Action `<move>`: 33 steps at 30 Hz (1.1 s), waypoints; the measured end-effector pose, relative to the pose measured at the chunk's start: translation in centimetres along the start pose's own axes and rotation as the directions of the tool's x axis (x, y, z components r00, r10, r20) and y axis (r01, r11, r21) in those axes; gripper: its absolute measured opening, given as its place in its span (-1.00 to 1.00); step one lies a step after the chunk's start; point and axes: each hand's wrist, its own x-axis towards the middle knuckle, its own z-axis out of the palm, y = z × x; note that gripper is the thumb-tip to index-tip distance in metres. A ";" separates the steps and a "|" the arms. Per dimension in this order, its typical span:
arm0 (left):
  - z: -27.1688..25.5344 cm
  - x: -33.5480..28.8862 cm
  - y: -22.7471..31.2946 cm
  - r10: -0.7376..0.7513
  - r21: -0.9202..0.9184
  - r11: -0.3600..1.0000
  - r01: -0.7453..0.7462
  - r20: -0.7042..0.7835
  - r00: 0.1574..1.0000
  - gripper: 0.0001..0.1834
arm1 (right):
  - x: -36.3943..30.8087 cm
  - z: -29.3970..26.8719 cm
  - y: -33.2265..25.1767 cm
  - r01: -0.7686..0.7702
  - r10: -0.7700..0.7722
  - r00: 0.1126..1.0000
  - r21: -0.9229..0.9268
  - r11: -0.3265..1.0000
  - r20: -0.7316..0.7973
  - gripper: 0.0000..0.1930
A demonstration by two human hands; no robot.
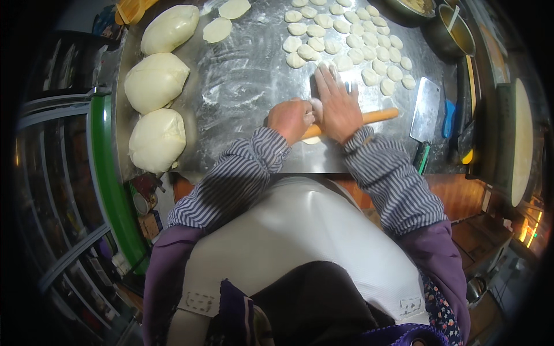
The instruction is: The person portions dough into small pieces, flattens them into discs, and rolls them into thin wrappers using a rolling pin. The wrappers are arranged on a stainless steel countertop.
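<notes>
A wooden rolling pin [380, 115] lies slanted on the floured metal table, under my right hand [336, 106]. That hand is laid flat across it, fingers stretched forward and dusted with flour. Beneath the pin's left part, a small dough wrapper [311, 140] shows at the near side. Close beside it my left hand [290, 119] is closed, its fingers curled by the pin's left end. Something whitish, like the wrapper's edge, shows at its fingertips. Many small flattened dough pieces [354, 41] are spread just beyond both hands.
Three big dough lumps [157, 83] line the table's left side. Two rolled wrappers [217, 30] lie at the far left. On the right are a cleaver [426, 109] with a green handle and a blue-handled tool [448, 119]. Metal bowls [456, 30] stand at the far right.
</notes>
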 end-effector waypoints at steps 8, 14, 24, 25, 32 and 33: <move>-0.7 -2.4 -0.8 -0.212 -0.225 0.942 0.249 0.177 0.961 -0.73 | -6.3 -0.9 -0.4 0.067 -0.073 0.993 0.076 0.995 0.090 -0.27; -1.0 -0.2 -0.1 -0.052 0.042 0.998 0.049 0.061 0.997 -0.77 | 0.1 0.5 -0.4 0.056 -0.053 0.986 0.015 0.998 -0.158 -0.28; -0.5 -3.0 0.0 -0.188 -0.087 0.976 0.199 0.115 0.975 -0.71 | -2.6 -0.3 -1.1 -0.007 0.003 0.992 0.031 0.999 0.126 -0.31; -0.5 -2.7 0.1 -0.138 -0.052 0.989 0.141 0.055 0.989 -0.73 | -1.0 0.1 -1.1 -0.037 0.032 0.996 0.053 0.998 0.089 -0.31; -0.6 -1.3 -2.0 -0.139 -0.243 0.964 0.110 -0.109 0.984 -0.79 | -6.4 -0.8 -1.7 0.031 -0.039 0.993 0.068 0.997 0.109 -0.26; -0.6 -1.7 -2.0 -0.195 -0.322 0.934 0.158 -0.084 0.977 -0.79 | -7.6 -0.9 -1.7 0.033 -0.042 0.985 0.059 0.998 0.170 -0.25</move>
